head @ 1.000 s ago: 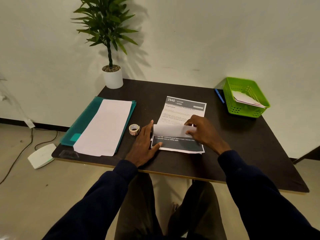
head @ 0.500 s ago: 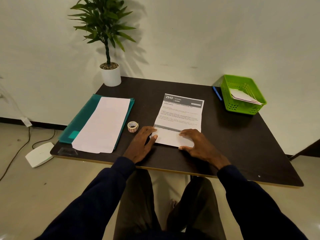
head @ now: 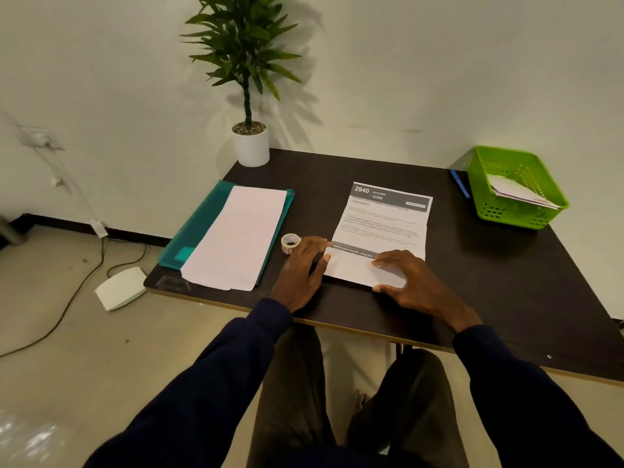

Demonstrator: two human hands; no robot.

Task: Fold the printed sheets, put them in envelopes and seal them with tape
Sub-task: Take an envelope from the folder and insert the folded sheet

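Both hands are pressing flat, fingers spread and gripping nothing: the right hand (head: 410, 283) on the folded near flap of the printed sheet (head: 381, 224), the left hand (head: 300, 271) at its left edge. A tape roll (head: 290, 243) is sitting just left; envelopes (head: 236, 236) are lying further left; a green basket (head: 516, 187) is standing far right.

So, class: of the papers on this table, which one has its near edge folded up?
The printed sheet headed 2940, pressed flat under both hands; the blank white sheet on the teal folder lies unfolded.
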